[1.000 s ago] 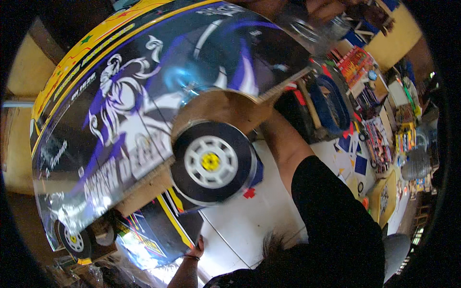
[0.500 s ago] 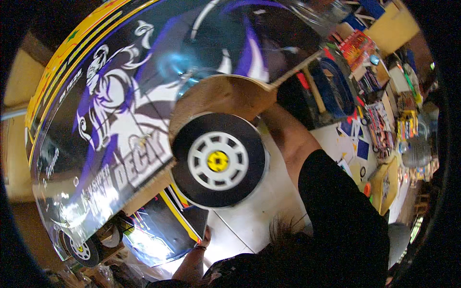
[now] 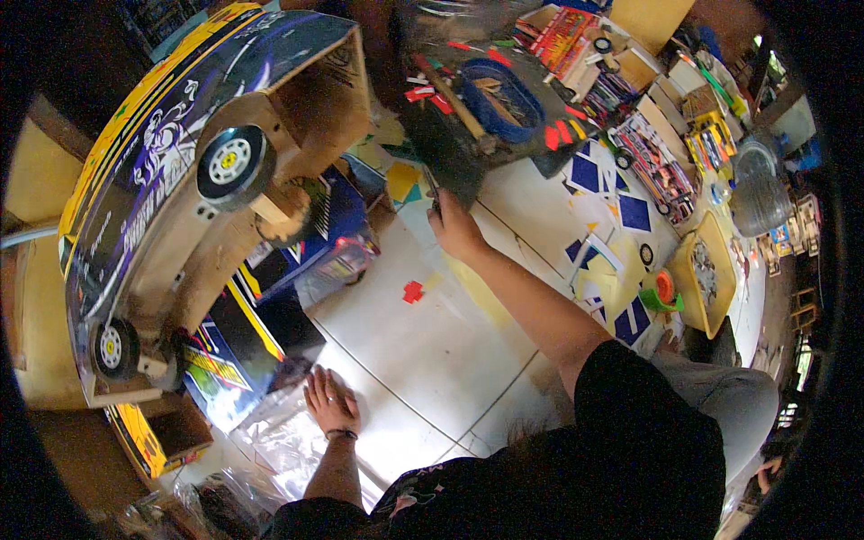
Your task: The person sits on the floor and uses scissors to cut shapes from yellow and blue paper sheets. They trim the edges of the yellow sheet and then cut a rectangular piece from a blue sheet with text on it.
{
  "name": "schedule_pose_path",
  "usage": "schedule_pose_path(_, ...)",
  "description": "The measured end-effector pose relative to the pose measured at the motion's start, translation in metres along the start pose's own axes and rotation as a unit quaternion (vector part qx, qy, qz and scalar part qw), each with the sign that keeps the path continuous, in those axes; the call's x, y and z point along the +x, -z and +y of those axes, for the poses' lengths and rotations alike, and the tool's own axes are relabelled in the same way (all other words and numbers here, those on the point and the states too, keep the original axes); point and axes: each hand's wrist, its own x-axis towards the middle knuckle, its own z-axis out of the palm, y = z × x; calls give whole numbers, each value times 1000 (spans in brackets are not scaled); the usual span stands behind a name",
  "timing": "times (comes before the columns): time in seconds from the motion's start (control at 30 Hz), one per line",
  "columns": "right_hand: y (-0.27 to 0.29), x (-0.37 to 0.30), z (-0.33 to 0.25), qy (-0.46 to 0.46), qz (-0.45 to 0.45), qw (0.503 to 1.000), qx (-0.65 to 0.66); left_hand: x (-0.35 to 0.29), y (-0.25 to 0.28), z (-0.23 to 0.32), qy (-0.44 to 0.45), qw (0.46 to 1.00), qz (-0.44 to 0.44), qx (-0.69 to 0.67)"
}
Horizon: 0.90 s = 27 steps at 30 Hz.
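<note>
Large toy truck (image 3: 153, 166): smaller and farther left in view than half a second ago, apart from both hands, tipped so its underside shows.
Left hand (image 3: 333, 402): off the second toy body (image 3: 236, 340); fingers spread, gripping nothing, beside clear plastic (image 3: 283, 436).
Right hand (image 3: 456, 232): out from behind the truck's wheel (image 3: 231, 162), fingers curled by a slim dark thing (image 3: 432, 186) (I cannot tell whether they hold it).
Risk: a bumped end could make the truck rock or slide, its support being partly hidden; a sweeping forearm could scatter the paper scraps (image 3: 634, 213).
Open room: white tiled floor (image 3: 396, 346) between the hands, one red scrap (image 3: 412, 292) on it.
Edges: truck leftward, dark board (image 3: 427, 126) with blue tray (image 3: 531, 103) beyond, paper scraps rightward.
</note>
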Motion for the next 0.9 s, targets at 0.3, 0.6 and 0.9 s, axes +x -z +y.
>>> schedule_pose_path(0.3, 182, -147, 1, -164, -151, 962, 156, -10, -11, 0, -17, 997, 57, 43)
schedule_pose_path(0.6, 387, -229, -43, -289, 12, 944, 159, -46, 3, 91, -13, 993, -36, 115)
schedule_pose_path(0.9, 512, -268, -110, -115, 76, 959, -248, -174, -13, 204, -153, 946, -267, 106)
